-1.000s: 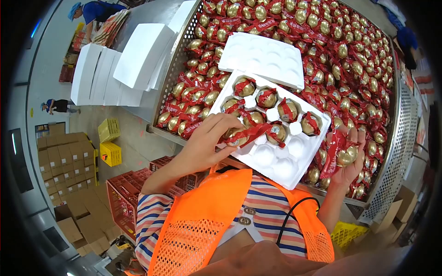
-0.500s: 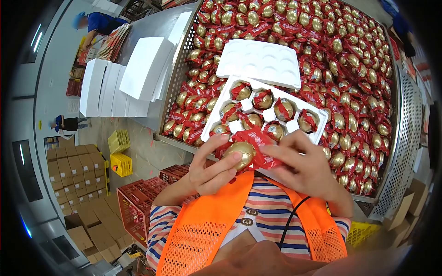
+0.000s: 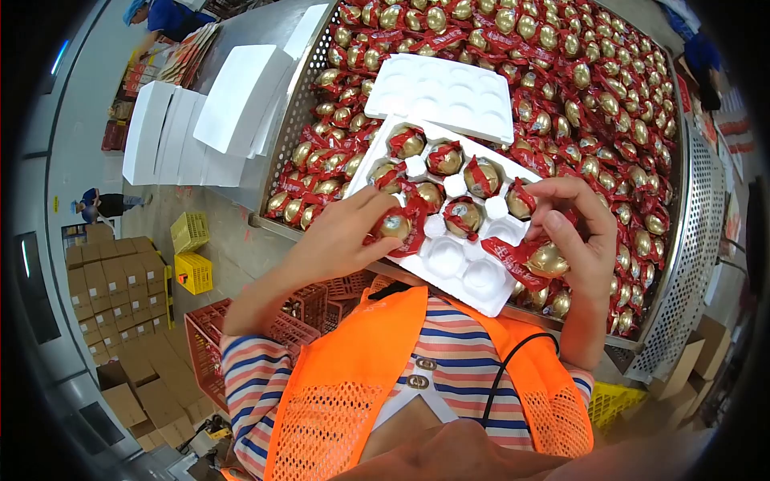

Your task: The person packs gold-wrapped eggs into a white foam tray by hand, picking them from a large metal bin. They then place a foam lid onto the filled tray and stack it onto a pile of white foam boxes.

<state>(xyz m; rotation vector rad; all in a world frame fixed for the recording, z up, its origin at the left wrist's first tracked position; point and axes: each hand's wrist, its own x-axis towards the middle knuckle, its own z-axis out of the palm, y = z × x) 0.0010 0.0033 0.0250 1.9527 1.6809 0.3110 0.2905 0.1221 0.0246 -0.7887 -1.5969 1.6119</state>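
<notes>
A white foam tray (image 3: pixel 417 268) lies tilted on the front part of a metal bin heaped with gold eggs in red wrappers. Several of its pockets hold gold eggs; two pockets near its lower right corner are bare. My left hand (image 3: pixel 353 232) is closed round a gold egg (image 3: pixel 395 225) at the tray's lower left. My right hand (image 3: pixel 581 232), at the tray's right edge, has its fingers curled beside a red-wrapped gold egg (image 3: pixel 548 260); its fingertips are partly hidden. Beyond the tray lies a white foam lid (image 3: pixel 441 92) with round dents.
The perforated bin edge (image 3: pixel 281 160) runs along the left. White foam boxes (image 3: pixel 241 100) stand beyond it. Red crates (image 3: pixel 208 345), yellow crates (image 3: pixel 193 272) and cartons (image 3: pixel 120 280) are on the floor. A person in blue (image 3: pixel 172 20) is at the upper left.
My left hand has moved the egg from in front of the tray to its lower left. My right hand has moved right and away from it. In view, tray and lid shifted slightly left.
</notes>
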